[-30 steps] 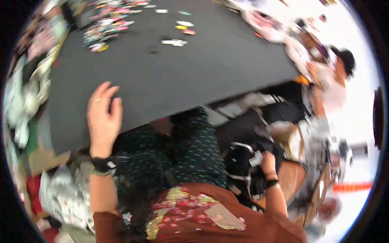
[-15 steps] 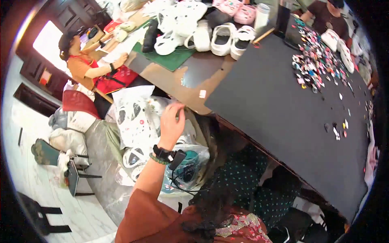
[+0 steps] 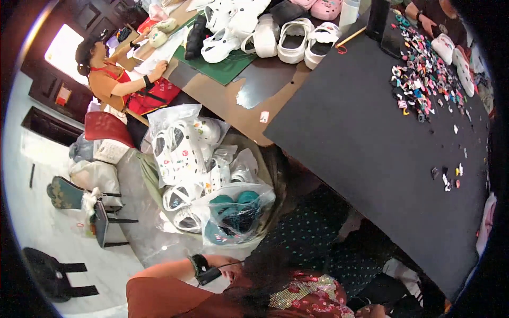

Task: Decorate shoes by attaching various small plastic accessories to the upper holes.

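left hand is drawn in close to the person's body at the lower edge of the view, wrist banded in black — its fingers are lost behind dark hair, so whether they are spread or closed cannot be told. right hand is out of view. nearest the left hand: a clear plastic bag of teal clogs on the floor, touching a heap of bagged white clogs beside the black tabletop. loose small charms lie scattered toward the tabletop's far right corner. bare white clogs stand in a row along its far edge. another person in red sits at the far left.
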A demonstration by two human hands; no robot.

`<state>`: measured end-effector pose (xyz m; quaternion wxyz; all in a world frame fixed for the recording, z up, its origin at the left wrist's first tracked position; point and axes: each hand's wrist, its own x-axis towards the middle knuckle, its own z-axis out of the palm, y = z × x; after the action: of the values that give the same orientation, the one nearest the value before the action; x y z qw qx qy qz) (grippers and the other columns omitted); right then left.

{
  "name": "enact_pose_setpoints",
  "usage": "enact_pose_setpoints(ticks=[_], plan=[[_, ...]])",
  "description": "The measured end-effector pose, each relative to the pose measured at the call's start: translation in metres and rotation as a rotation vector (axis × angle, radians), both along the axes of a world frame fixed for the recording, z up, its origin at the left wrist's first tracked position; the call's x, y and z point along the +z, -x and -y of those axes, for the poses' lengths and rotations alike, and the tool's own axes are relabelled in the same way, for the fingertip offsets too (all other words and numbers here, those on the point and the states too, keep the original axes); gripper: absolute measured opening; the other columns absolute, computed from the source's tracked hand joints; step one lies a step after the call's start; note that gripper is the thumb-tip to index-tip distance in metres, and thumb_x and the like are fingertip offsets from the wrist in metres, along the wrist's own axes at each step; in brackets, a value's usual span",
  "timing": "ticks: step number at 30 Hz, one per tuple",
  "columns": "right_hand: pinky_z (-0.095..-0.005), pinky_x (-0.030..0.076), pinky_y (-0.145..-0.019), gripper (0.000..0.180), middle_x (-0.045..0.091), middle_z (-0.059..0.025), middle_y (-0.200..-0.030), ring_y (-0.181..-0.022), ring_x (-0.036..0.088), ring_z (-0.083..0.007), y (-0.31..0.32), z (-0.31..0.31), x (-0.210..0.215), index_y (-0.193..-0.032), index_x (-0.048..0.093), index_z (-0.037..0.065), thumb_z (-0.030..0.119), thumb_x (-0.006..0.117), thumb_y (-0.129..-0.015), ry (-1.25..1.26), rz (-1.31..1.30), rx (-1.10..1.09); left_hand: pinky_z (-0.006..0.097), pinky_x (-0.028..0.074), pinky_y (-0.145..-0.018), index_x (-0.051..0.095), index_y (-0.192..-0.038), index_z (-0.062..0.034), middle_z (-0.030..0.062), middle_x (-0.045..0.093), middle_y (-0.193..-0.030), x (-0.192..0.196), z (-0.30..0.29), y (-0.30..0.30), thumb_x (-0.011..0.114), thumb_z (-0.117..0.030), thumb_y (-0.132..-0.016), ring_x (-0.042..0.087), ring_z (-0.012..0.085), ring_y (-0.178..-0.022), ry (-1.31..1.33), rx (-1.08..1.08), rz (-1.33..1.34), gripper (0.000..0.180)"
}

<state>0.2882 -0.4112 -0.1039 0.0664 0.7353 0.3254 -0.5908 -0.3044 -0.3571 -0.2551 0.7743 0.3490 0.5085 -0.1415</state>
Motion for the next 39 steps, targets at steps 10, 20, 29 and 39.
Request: enact_pose_setpoints(ticks=[10,20,29,39], plan=[[-0.0413,0.050,-0.060,0.026,0.065,-0.0122,-0.084,-0.073,0.064,-0.0242,-0.012,-0.006,-0.037,-0.102,0.068,0.010,0.031,0.052,-0.099,0.101,0.000,0.062,0.035,0.057,-0.069,0.052,-0.135,-0.0074,0.0068,0.068,-0.108,-0.004,0.060,0.000,0.067,-0.012,-0.084,0.067,0.0236,-0.074,0.093,-0.063,-0.085,0.053],[-0.0455,0.055,-0.073,0.031,0.072,-0.0169,-0.085,-0.083,0.071,-0.0334,-0.059,0.098,-0.163,-0.086,0.075,0.005,0.033,0.064,-0.079,-0.009,-0.256,0.836,0.036,0.057,-0.069,0.051,-0.137,-0.0077,0.0073,0.068,-0.110,-0.013,0.069,-0.050,0.068,-0.011,-0.084,0.067,0.0236,-0.074,0.257,-0.169,-0.225,0.055],[-0.0423,0.054,-0.078,0.035,0.072,-0.0178,-0.089,-0.088,0.070,-0.0334,-0.071,0.273,-0.255,-0.089,0.074,0.004,0.036,0.067,-0.077,-0.544,-1.148,0.236,0.036,0.057,-0.069,0.050,-0.138,-0.0080,0.0077,0.068,-0.111,0.024,0.113,0.041,0.068,-0.010,-0.084,0.067,0.0236,-0.074,0.335,-0.300,-0.228,0.057],[-0.0416,0.054,-0.078,0.033,0.071,-0.0180,-0.089,-0.088,0.070,-0.0334,-0.006,0.300,-0.220,-0.088,0.074,0.004,0.034,0.066,-0.077,-0.512,-1.006,0.169,0.036,0.057,-0.069,0.048,-0.139,-0.0083,0.0082,0.067,-0.113,0.002,0.128,-0.014,0.068,-0.009,-0.084,0.067,0.0237,-0.075,0.391,-0.331,-0.245,0.058]])
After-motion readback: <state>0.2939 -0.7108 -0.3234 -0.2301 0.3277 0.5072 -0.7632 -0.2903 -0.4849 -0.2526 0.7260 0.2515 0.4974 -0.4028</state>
